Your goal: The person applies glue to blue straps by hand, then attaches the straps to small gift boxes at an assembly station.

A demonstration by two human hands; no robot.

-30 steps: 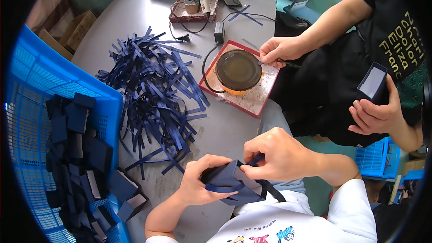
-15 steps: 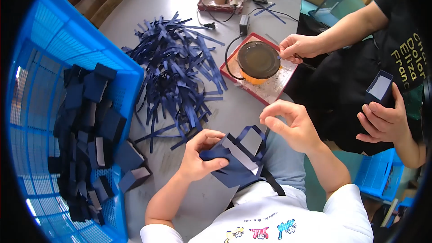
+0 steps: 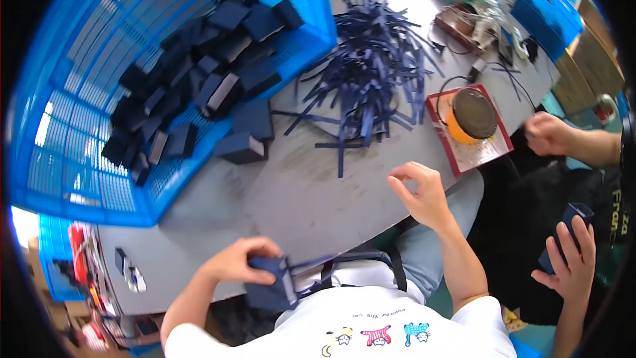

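Bag [image 3: 271,290] sits at six o'clock, left hand [image 3: 235,262] fingers clamped on its top (ribbon handle [image 3: 331,264] trailing toward three). Right hand [image 3: 421,192] hovers empty at four o'clock, fingers loosely curled; gripping the sides should spare the handle.

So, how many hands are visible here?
4. The person's left hand holds a navy box near the chest; the right hand is open over the table's edge. A co-worker's fist is beside the red tray; the co-worker's other hand holds a second navy box. None seems hidden.
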